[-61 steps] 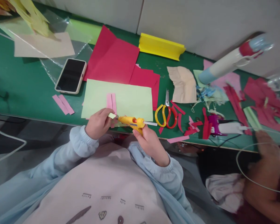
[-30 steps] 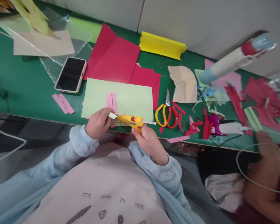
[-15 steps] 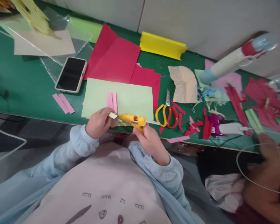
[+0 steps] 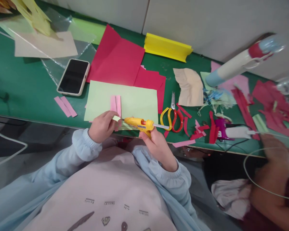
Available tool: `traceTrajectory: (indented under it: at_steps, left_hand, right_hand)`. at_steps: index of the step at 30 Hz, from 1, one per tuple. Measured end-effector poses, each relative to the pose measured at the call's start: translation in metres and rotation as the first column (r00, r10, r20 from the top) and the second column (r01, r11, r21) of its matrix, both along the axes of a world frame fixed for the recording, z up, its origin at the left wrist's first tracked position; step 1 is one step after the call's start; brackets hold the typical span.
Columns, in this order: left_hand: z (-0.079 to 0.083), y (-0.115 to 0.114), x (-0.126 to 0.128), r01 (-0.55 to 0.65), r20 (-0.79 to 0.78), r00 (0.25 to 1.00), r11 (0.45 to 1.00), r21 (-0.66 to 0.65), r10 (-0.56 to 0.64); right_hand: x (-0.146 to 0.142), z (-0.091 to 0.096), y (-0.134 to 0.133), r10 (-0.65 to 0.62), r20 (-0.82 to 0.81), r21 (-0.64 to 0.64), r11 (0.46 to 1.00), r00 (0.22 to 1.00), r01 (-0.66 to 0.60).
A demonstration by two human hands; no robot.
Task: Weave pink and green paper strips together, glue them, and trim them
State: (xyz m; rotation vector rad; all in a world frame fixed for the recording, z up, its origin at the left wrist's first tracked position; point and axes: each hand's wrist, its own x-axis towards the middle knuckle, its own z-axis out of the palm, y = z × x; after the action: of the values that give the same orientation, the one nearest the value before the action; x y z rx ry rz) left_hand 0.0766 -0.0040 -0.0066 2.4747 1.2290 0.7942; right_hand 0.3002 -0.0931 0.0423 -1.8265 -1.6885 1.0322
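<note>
My left hand [image 4: 102, 126] pinches a small pale green paper strip [image 4: 116, 118] over the near edge of a light green sheet [image 4: 135, 99]. Wrapped round the handle of a yellow glue gun [image 4: 138, 123], my right hand [image 4: 156, 142] points its nozzle left, close to the strip's end. A white glue stick [image 4: 161, 126] juts from the gun's back. Pink paper strips [image 4: 116, 104] lie on the green sheet just beyond my left fingers. Whether the nozzle touches the strip I cannot tell.
Scissors [image 4: 172, 115] with yellow and red handles lie right of the glue gun, among red and pink scraps [image 4: 199, 131]. A phone [image 4: 73, 77] rests at the left, beside red sheets [image 4: 118, 57]. Another person's hand [image 4: 275, 149] is at the right table edge, near a bottle [image 4: 240, 62].
My right hand has drawn the glue gun slightly to the right, away from my left fingers. My left hand stays put. The other person's hand has shifted left.
</note>
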Motion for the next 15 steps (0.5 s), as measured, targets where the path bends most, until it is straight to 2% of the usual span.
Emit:
traceTrajectory:
  at_steps: [3, 8, 15]
  left_hand:
    - [0.002, -0.001, 0.002, -0.009, 0.037, 0.999, 1.000, 0.012, 0.008]
    - [0.008, -0.002, 0.003, 0.035, 0.036, 0.999, 0.999, -0.040, -0.034]
    - [0.008, -0.002, 0.002, 0.073, 0.032, 0.997, 0.997, 0.008, -0.073]
  right_hand:
    - [0.006, 0.004, -0.003, -0.035, 0.005, 0.000, 0.999, 0.999, 0.035]
    - [0.022, 0.005, -0.011, -0.120, -0.018, 0.045, 0.992, 0.993, 0.121]
    - [0.046, 0.000, -0.020, -0.277, -0.139, 0.158, 0.942, 0.951, 0.297]
